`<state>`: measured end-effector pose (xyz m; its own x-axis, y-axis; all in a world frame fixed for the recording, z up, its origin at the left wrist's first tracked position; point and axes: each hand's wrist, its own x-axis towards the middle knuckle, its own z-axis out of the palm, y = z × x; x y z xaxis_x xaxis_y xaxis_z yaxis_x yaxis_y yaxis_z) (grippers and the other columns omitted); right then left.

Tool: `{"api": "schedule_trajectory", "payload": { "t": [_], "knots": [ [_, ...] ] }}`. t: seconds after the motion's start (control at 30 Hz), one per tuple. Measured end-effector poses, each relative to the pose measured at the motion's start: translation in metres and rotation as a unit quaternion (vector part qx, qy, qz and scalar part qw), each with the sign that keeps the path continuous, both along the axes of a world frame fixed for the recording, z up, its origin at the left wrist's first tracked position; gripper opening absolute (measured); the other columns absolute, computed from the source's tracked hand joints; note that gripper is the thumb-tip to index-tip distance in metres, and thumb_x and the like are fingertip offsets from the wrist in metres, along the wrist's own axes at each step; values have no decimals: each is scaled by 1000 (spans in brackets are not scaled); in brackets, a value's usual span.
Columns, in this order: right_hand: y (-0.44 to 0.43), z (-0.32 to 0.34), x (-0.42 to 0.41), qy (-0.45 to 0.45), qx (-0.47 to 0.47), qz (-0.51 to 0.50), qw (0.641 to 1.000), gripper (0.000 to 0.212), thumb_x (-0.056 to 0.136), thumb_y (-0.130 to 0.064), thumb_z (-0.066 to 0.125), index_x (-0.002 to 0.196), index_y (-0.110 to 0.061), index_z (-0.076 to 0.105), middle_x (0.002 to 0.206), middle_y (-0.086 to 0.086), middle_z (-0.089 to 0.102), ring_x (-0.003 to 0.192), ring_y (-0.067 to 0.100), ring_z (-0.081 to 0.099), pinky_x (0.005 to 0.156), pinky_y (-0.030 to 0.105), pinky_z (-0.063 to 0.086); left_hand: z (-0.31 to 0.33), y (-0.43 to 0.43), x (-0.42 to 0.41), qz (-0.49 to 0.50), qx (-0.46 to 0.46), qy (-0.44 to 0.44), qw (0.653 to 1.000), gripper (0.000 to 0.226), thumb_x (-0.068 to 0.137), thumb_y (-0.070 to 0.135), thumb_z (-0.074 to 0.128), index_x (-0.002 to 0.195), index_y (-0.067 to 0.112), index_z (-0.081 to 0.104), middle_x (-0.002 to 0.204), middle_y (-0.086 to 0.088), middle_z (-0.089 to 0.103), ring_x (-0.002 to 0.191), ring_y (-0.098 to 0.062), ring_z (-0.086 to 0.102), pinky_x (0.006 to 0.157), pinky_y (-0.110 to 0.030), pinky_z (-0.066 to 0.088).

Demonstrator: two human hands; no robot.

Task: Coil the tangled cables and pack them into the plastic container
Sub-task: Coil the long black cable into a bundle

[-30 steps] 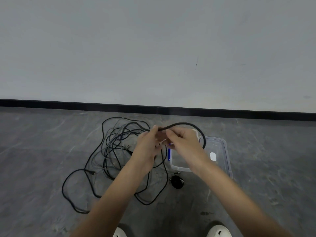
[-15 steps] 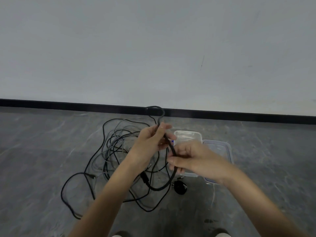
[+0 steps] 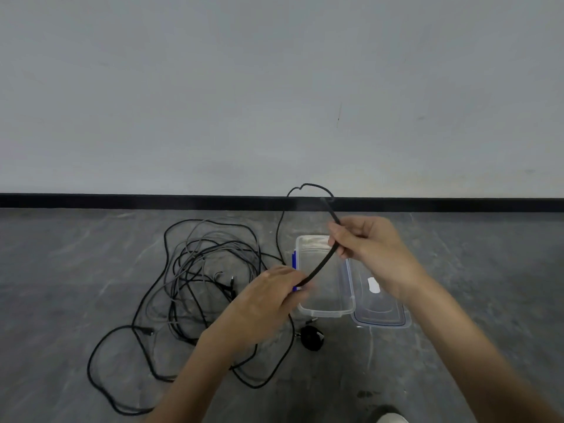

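Stretching a thick black cable [image 3: 319, 265] between them, the right hand [image 3: 367, 250] pinches its far part and the left hand [image 3: 268, 296] grips its near part above the open plastic container [image 3: 325, 312]. Tangled cables [image 3: 195, 270] lie on the floor [image 3: 91, 254] to the left.

Both forearms [image 3: 201, 370] are bare up to the left hand [image 3: 268, 296] and right hand [image 3: 369, 248]. A white shoe [image 3: 392, 418] shows its rounded toe near right.

clear plastic container [image 3: 323, 311], matt black cable [image 3: 320, 267]
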<state>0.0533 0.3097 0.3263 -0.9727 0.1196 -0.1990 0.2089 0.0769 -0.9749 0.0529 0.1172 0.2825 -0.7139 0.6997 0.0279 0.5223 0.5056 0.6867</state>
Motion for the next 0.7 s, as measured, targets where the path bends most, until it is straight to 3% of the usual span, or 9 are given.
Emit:
{"api": "schedule_trajectory", "payload": {
  "t": [0.1, 0.2, 0.33, 0.37, 0.43, 0.53, 0.6, 0.7],
  "knots": [
    [3, 0, -1, 2, -87, -47, 995, 28, 90, -9, 63, 117, -10, 57, 65, 2, 68, 53, 10, 54, 57, 20, 48, -3, 3, 2, 37, 32, -4, 999, 12, 99, 21, 52, 103, 18, 63, 104, 12, 60, 100, 0, 51, 86, -12, 35],
    [7, 1, -1, 3, -159, -61, 985, 30, 90, -7, 62, 118, -16, 56, 65, 3, 65, 54, 11, 54, 59, 21, 50, -5, 6, 1, 71, 55, 12, 996, 7, 98, 20, 54, 100, 19, 61, 116, 13, 56, 112, 1, 46, 92, -10, 33],
    [9, 3, -3, -11, -227, -66, 972, 15, 92, -8, 59, 104, -6, 67, 71, 3, 65, 56, 8, 56, 57, 17, 51, 0, 7, 1, 108, 121, -62, 985, 13, 101, 20, 47, 102, 16, 60, 81, 10, 63, 76, -13, 61, 71, -29, 48],
    [9, 2, -3, -13, -234, -77, 969, 14, 92, -10, 58, 102, -4, 67, 72, 3, 66, 58, 8, 59, 58, 16, 52, 2, 8, 2, 115, 148, -86, 979, 14, 102, 19, 45, 102, 17, 59, 77, 10, 64, 75, -21, 62, 72, -34, 51],
    [8, 0, -5, -15, -226, -100, 969, 17, 96, -15, 54, 99, -3, 66, 78, 6, 71, 67, 11, 67, 61, 17, 54, 5, 11, 3, 128, 207, -139, 960, 17, 101, 20, 44, 97, 16, 60, 73, 13, 62, 78, -19, 63, 78, -34, 53],
    [4, -7, -6, -32, -161, -103, 981, 26, 101, -22, 46, 101, -6, 66, 92, 9, 74, 89, 17, 72, 78, 25, 55, 11, 15, 4, 131, 273, -217, 928, 35, 96, 34, 39, 90, 8, 62, 62, 13, 49, 63, -8, 50, 64, -18, 43],
    [-1, -12, -5, -47, -100, -84, 990, 28, 103, -23, 42, 102, -9, 67, 98, 5, 74, 98, 17, 70, 90, 31, 52, 14, 15, 5, 121, 301, -271, 906, 40, 95, 38, 35, 89, 8, 60, 62, 10, 43, 58, -10, 44, 58, -18, 39],
    [-4, -14, -4, -38, -62, -43, 996, 30, 103, -27, 40, 101, -14, 67, 102, -1, 73, 102, 12, 67, 93, 32, 50, 18, 14, 5, 111, 376, -386, 835, 38, 96, 37, 35, 92, 7, 58, 63, 6, 37, 53, -8, 37, 54, -18, 34]
  ]
}}
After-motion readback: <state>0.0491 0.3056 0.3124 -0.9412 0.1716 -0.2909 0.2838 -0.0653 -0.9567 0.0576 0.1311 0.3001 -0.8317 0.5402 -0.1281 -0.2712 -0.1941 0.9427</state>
